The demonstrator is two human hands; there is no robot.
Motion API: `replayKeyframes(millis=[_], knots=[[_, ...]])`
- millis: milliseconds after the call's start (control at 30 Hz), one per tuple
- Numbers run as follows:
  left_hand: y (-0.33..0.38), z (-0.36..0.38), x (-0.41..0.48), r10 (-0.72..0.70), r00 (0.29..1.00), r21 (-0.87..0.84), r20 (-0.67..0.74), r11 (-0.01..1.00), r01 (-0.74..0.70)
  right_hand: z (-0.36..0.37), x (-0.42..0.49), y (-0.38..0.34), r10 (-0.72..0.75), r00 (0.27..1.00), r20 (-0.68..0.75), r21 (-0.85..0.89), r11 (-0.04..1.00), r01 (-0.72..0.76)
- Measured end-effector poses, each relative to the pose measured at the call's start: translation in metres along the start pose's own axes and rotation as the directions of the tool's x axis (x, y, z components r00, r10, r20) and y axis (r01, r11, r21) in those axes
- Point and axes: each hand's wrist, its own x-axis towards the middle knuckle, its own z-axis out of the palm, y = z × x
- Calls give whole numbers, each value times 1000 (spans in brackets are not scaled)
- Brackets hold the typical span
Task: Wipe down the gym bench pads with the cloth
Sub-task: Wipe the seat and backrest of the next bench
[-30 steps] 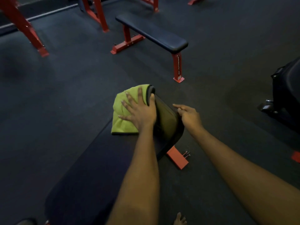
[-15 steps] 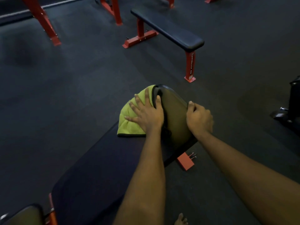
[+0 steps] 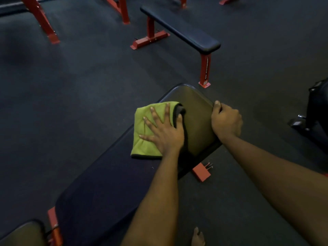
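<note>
A long black padded bench pad (image 3: 106, 183) runs from the lower left up toward the centre, and its far end shows a dull olive sheen. A folded lime-green microfibre cloth with a dark hem (image 3: 142, 125) lies flat on the bench pad, on the left part of that far end. The left hand (image 3: 163, 134) presses down on the cloth with its palm flat and fingers straight and spread; the thumb reaches past the cloth's right edge. The right hand (image 3: 226, 121) is at the right edge of the bench pad, its fingers curled over the rim and gripping it.

Below that right edge a red steel foot (image 3: 201, 172) sits on the dark rubber floor (image 3: 71, 95). Beyond the far end of the bench pad stands a second flat bench with a black top and red legs (image 3: 181, 31). A bare foot (image 3: 197, 237) shows on the floor to the right of the bench pad's near end. Well off to the right of the bench pad is a piece of black equipment (image 3: 317, 107), too dark to make out.
</note>
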Motion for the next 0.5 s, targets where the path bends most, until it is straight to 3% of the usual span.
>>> replayKeyframes(millis=[133, 333, 500], knots=[[-5, -2, 2, -69, 997, -33, -42, 997, 67, 5, -3, 0, -83, 993, -84, -75, 994, 77], [-15, 23, -130, -210, 977, -53, -42, 977, 207, 0, -4, 0, -203, 977, -65, -114, 974, 195], [-24, 19, -61, -348, 937, -40, -35, 937, 346, 7, 1, 4, -220, 975, -21, -71, 973, 218]])
